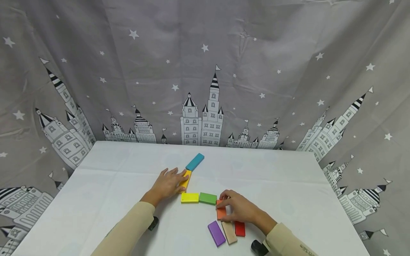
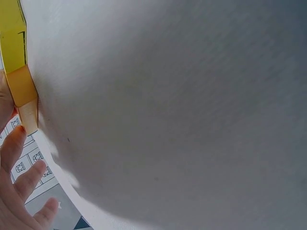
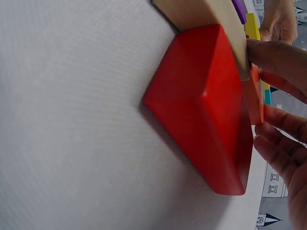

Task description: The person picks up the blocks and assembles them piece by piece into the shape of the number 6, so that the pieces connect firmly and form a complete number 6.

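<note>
My left hand (image 1: 168,184) holds a yellow-orange block (image 1: 187,180) by its ends, between thumb and index finger, its other fingers spread. That block lies between a blue block (image 1: 194,161) and a yellow block (image 1: 190,198). A green block (image 1: 207,198) follows to the right of the yellow one. At the green block's right end my right hand (image 1: 238,208) pinches an orange block (image 1: 221,209), partly covered by the fingers. In the right wrist view, a red block (image 3: 196,110) and a wooden block (image 3: 201,14) lie close by that hand.
A purple block (image 1: 216,233) lies left of the plain wooden block, near the front of the white table (image 1: 272,170). Behind the table hangs a grey curtain (image 1: 153,53) printed with castles and stars. Dark wrist devices show beneath both sleeves.
</note>
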`<state>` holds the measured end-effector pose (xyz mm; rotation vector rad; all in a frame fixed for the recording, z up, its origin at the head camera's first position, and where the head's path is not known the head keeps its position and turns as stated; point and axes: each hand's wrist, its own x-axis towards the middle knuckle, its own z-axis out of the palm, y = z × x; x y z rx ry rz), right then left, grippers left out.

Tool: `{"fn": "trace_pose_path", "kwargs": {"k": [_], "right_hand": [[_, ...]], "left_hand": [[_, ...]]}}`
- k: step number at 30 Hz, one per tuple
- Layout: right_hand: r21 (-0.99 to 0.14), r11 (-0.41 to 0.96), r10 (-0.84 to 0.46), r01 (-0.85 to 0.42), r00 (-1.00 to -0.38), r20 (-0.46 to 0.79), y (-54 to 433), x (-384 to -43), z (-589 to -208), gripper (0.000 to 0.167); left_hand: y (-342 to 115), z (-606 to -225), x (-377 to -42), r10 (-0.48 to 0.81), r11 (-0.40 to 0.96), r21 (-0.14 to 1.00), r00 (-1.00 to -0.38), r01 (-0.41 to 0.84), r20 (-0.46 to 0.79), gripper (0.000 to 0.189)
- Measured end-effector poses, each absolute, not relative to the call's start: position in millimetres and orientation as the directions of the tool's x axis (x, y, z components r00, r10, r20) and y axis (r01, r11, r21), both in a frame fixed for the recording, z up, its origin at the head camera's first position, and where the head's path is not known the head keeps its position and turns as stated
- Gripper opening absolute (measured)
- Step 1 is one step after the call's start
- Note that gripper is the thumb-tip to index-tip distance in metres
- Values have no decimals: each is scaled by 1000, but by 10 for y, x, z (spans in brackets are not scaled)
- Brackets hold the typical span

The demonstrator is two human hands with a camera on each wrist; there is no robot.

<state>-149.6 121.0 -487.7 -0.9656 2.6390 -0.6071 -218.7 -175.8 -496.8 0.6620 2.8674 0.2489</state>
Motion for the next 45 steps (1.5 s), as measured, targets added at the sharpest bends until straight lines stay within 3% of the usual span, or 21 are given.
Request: {"fn": "trace_pose_path", "kwargs": {"k": [45], "right_hand": [[-460, 721, -630, -518, -767, -122, 1228, -1404, -4826, 44]], "left_hand": [[-1756, -4927, -2191, 455, 883, 206, -878, 422, -152, 56]]}}
